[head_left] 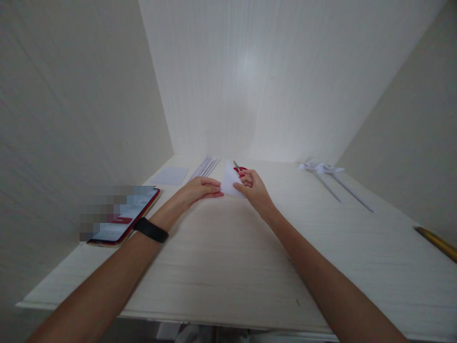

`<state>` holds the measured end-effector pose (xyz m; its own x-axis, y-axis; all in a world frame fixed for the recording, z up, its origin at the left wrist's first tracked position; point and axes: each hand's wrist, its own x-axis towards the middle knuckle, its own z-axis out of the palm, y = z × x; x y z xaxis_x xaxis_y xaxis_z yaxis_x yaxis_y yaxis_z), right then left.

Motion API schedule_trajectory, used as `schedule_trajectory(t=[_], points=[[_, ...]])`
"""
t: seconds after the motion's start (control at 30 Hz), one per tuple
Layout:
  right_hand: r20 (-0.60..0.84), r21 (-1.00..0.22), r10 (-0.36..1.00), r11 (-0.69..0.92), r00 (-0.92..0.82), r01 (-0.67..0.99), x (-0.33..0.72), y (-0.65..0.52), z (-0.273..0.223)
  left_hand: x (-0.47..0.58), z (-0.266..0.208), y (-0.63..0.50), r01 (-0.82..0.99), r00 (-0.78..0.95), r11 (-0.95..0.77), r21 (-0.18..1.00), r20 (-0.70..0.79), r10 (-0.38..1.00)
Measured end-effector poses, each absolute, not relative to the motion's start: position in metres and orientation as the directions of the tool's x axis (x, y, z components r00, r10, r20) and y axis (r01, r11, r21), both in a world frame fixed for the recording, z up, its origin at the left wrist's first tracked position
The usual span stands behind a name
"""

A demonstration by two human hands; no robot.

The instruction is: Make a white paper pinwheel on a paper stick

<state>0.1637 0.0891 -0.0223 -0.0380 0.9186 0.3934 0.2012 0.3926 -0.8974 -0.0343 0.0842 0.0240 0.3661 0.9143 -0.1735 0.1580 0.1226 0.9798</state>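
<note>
Between my hands is a small white piece of paper (230, 183), roughly triangular with its point away from me. My left hand (204, 189) pinches its left corner between thumb and fingers. On the right side, my right hand (254, 188) has its thumb on the paper and its fingers curled behind the edge. Just beyond my right fingers lie scissors (237, 166) with red handles, partly hidden by that hand. A black band (151, 230) is round my left wrist.
Flat white paper (169, 175) and several thin paper sticks (204, 168) lie at the back left. A phone (124, 219) leans at the left. Two paper pinwheels (323, 169) on white sticks lie at the right. A gold-coloured object (437, 244) is at the right edge. Walls enclose the white table (214, 267).
</note>
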Motion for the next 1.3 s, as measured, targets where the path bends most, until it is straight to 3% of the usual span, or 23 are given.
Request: schedule_trajectory(t=[0.57,1.3], points=[[0.411,-0.889,0.911,0.406,-0.024,0.209,0.1639,0.0896,-0.0224,-0.0351,0.0224,0.0878,0.024,0.426,0.163,0.986,-0.157,0.891],[0.399,-0.902,0.916,0.401,-0.046,0.162,0.1629,0.0864,-0.0182,-0.0359,0.0295,0.0815,0.129,0.458,0.106,0.986,-0.154,0.876]])
